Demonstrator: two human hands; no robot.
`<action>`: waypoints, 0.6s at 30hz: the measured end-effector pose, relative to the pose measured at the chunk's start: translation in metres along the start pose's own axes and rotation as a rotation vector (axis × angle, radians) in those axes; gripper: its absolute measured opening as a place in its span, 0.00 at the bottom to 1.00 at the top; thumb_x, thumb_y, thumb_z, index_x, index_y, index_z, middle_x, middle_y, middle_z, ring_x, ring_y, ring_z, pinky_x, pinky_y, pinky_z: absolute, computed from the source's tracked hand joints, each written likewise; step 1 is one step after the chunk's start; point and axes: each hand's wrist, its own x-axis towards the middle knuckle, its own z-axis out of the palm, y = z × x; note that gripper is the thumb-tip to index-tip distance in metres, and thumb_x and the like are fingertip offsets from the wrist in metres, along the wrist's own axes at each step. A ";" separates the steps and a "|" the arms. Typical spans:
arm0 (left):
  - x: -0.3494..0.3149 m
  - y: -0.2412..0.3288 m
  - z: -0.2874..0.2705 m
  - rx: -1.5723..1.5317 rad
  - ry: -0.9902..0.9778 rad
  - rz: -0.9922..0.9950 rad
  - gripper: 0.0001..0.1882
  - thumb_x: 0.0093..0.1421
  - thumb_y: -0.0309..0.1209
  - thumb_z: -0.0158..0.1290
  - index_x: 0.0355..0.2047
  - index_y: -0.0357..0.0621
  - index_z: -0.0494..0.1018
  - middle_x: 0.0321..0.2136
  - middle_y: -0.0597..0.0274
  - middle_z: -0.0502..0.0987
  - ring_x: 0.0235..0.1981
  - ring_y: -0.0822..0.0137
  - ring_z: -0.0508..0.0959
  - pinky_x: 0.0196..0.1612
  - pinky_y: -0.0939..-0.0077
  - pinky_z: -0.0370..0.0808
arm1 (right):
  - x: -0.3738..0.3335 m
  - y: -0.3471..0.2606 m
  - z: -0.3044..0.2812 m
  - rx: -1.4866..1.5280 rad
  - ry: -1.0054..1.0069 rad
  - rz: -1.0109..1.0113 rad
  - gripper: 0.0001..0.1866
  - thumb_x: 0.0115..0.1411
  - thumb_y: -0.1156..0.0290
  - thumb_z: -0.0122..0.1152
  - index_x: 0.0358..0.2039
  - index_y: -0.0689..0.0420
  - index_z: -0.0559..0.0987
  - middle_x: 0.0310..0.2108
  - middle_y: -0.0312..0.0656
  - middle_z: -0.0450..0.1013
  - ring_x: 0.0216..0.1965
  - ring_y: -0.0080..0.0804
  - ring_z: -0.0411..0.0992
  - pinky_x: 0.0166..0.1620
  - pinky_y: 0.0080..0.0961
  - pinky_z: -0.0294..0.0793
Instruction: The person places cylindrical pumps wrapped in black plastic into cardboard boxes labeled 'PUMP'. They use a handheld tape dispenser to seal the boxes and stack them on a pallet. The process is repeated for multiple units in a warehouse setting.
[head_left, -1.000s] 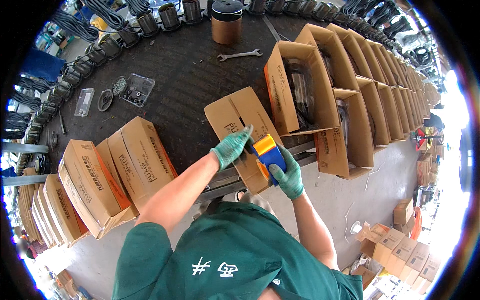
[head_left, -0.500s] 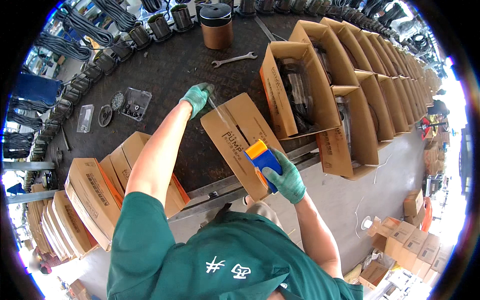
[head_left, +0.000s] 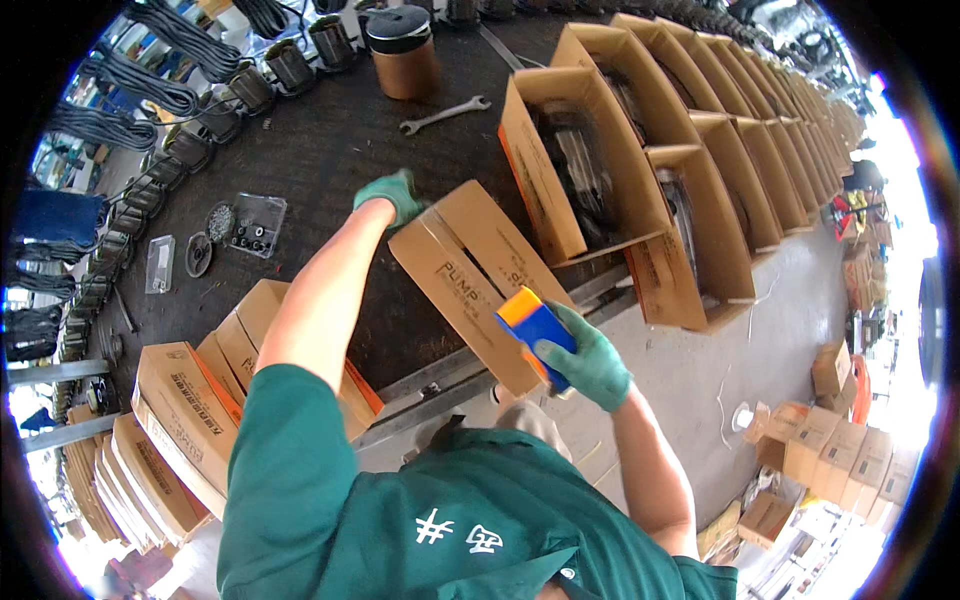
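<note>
A closed cardboard box point(head_left: 480, 245) lies slanted before me across the bench's near edge, dark print on its top and a seam along it. My right hand point(head_left: 590, 360), in a green glove, grips a blue and orange tape dispenser point(head_left: 535, 335) over the box's near right part. My left hand point(head_left: 395, 197), also gloved in green, is at the box's far left corner. Its fingers look curled downward there, slightly blurred, and whatever they hold is hidden.
Open cardboard boxes point(head_left: 590, 165) holding parts stand in rows to the right. Closed boxes point(head_left: 185, 410) stack at the left. On the dark bench point(head_left: 330, 190) are a wrench point(head_left: 445, 115), a brown canister point(head_left: 405, 65) and a clear tray point(head_left: 258, 222) of small parts.
The strip of tape seen between my left hand and the box top no longer shows clearly. My left hand has dropped closer against the box's far corner. The view has shifted slightly.
</note>
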 end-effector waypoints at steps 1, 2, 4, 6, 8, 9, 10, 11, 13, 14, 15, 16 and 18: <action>-0.008 0.002 -0.011 -0.022 0.170 0.012 0.26 0.66 0.44 0.60 0.61 0.48 0.74 0.60 0.46 0.78 0.59 0.43 0.78 0.59 0.52 0.77 | -0.019 0.006 -0.012 -0.047 0.014 0.037 0.40 0.63 0.59 0.73 0.72 0.57 0.68 0.50 0.42 0.81 0.45 0.26 0.80 0.48 0.27 0.82; -0.020 0.012 -0.018 -0.043 0.322 0.036 0.24 0.67 0.42 0.58 0.61 0.49 0.75 0.59 0.45 0.78 0.59 0.41 0.78 0.60 0.53 0.77 | -0.045 0.020 -0.024 -0.084 0.035 0.092 0.41 0.62 0.59 0.73 0.72 0.57 0.68 0.50 0.42 0.81 0.43 0.26 0.80 0.46 0.27 0.83; -0.062 0.045 -0.023 -0.040 0.445 0.427 0.25 0.68 0.44 0.55 0.62 0.51 0.74 0.60 0.54 0.78 0.61 0.45 0.77 0.68 0.49 0.70 | -0.096 0.040 -0.051 -0.085 0.043 0.209 0.40 0.63 0.60 0.73 0.72 0.57 0.67 0.47 0.42 0.81 0.38 0.26 0.80 0.41 0.27 0.83; -0.109 0.081 0.024 0.282 0.358 0.874 0.27 0.70 0.48 0.52 0.67 0.58 0.72 0.68 0.53 0.71 0.69 0.47 0.69 0.75 0.40 0.57 | -0.132 0.055 -0.050 -0.109 0.054 0.289 0.40 0.63 0.60 0.72 0.72 0.56 0.67 0.45 0.41 0.82 0.34 0.25 0.80 0.37 0.27 0.84; -0.152 0.119 0.074 0.215 0.169 1.090 0.31 0.70 0.55 0.49 0.71 0.67 0.68 0.76 0.56 0.58 0.77 0.46 0.56 0.77 0.30 0.41 | -0.136 0.065 -0.052 -0.171 0.089 0.285 0.39 0.63 0.61 0.71 0.72 0.55 0.68 0.43 0.41 0.82 0.31 0.25 0.79 0.34 0.28 0.83; -0.172 0.140 0.080 0.248 0.057 1.074 0.33 0.69 0.58 0.48 0.73 0.70 0.65 0.78 0.58 0.53 0.78 0.44 0.50 0.77 0.29 0.37 | -0.131 0.073 -0.048 -0.186 0.083 0.347 0.40 0.63 0.60 0.70 0.73 0.51 0.66 0.41 0.45 0.82 0.31 0.26 0.80 0.33 0.29 0.83; -0.186 0.157 0.082 0.287 -0.048 1.047 0.35 0.68 0.61 0.47 0.74 0.73 0.62 0.80 0.60 0.47 0.80 0.43 0.45 0.76 0.28 0.33 | -0.121 0.071 -0.046 -0.255 0.066 0.372 0.40 0.63 0.60 0.69 0.74 0.50 0.65 0.41 0.47 0.82 0.31 0.29 0.81 0.34 0.31 0.83; -0.193 0.166 0.091 0.231 -0.018 1.018 0.39 0.65 0.62 0.51 0.75 0.72 0.61 0.80 0.60 0.49 0.79 0.41 0.44 0.75 0.24 0.32 | -0.110 0.066 -0.041 -0.322 0.051 0.400 0.40 0.64 0.59 0.68 0.74 0.49 0.64 0.41 0.49 0.83 0.32 0.33 0.82 0.35 0.33 0.83; -0.203 0.183 0.090 0.270 -0.006 0.943 0.41 0.64 0.62 0.52 0.76 0.72 0.60 0.80 0.59 0.49 0.79 0.39 0.43 0.74 0.21 0.32 | -0.091 0.072 -0.025 -0.599 0.049 0.326 0.39 0.65 0.60 0.65 0.75 0.48 0.62 0.41 0.52 0.83 0.35 0.43 0.84 0.39 0.39 0.83; -0.208 0.192 0.090 0.286 0.001 0.901 0.42 0.63 0.62 0.53 0.76 0.72 0.59 0.80 0.58 0.49 0.79 0.38 0.43 0.73 0.20 0.31 | -0.079 0.091 -0.012 -0.808 0.063 0.216 0.38 0.66 0.60 0.62 0.75 0.47 0.61 0.42 0.54 0.83 0.38 0.49 0.84 0.42 0.43 0.83; -0.210 0.199 0.090 0.303 -0.033 0.854 0.44 0.61 0.57 0.58 0.76 0.73 0.58 0.80 0.58 0.48 0.79 0.37 0.43 0.72 0.16 0.32 | -0.063 0.104 0.005 -0.807 0.123 0.035 0.33 0.67 0.65 0.56 0.72 0.48 0.63 0.43 0.53 0.83 0.40 0.56 0.83 0.44 0.48 0.81; -0.211 0.208 0.090 0.302 -0.048 0.802 0.45 0.60 0.57 0.59 0.77 0.73 0.58 0.80 0.58 0.47 0.79 0.36 0.42 0.72 0.16 0.32 | -0.054 0.127 0.024 -1.076 0.050 0.229 0.29 0.68 0.69 0.51 0.70 0.47 0.65 0.43 0.51 0.84 0.40 0.54 0.83 0.43 0.47 0.80; -0.219 0.221 0.091 0.297 -0.085 0.692 0.48 0.58 0.57 0.62 0.77 0.72 0.56 0.80 0.58 0.47 0.79 0.36 0.40 0.72 0.16 0.32 | -0.041 0.155 0.038 -1.027 -0.075 0.355 0.25 0.71 0.66 0.51 0.68 0.47 0.69 0.44 0.50 0.83 0.42 0.54 0.82 0.45 0.44 0.78</action>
